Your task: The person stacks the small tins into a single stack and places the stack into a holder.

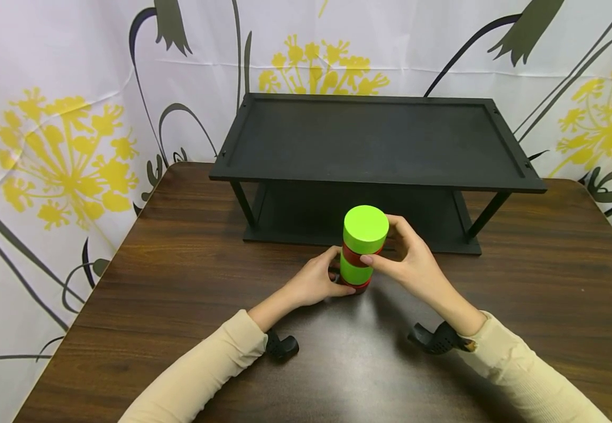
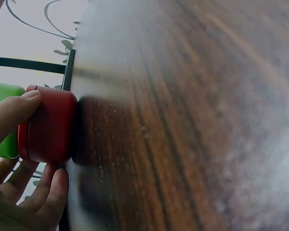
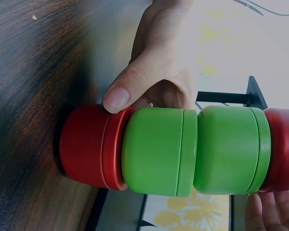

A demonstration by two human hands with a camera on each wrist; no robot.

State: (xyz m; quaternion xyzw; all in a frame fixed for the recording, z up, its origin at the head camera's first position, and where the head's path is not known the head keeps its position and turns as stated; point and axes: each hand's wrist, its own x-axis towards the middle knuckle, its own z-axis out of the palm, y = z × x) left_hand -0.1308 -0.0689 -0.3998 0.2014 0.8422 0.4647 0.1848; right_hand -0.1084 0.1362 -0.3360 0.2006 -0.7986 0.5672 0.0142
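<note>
A tower of round lidded canisters stands upright on the table, with red and green ones stacked. A green canister (image 1: 366, 226) tops it. The lowest red canister (image 2: 50, 126) sits on the tabletop, with green canisters (image 3: 156, 151) above it. My left hand (image 1: 313, 279) grips that bottom red canister, thumb near its lid and fingers around the far side. Higher up, my right hand (image 1: 414, 261) holds the upper red canister (image 3: 284, 149), thumb on the near side and fingers behind. Parts of the right-hand fingers are hidden behind the tower.
Just behind the tower stands a black two-tier shelf (image 1: 375, 141), its lower board (image 1: 306, 217) close to the hands. The dark wooden table (image 1: 179, 258) spreads to both sides. A patterned curtain (image 1: 205, 70) hangs behind.
</note>
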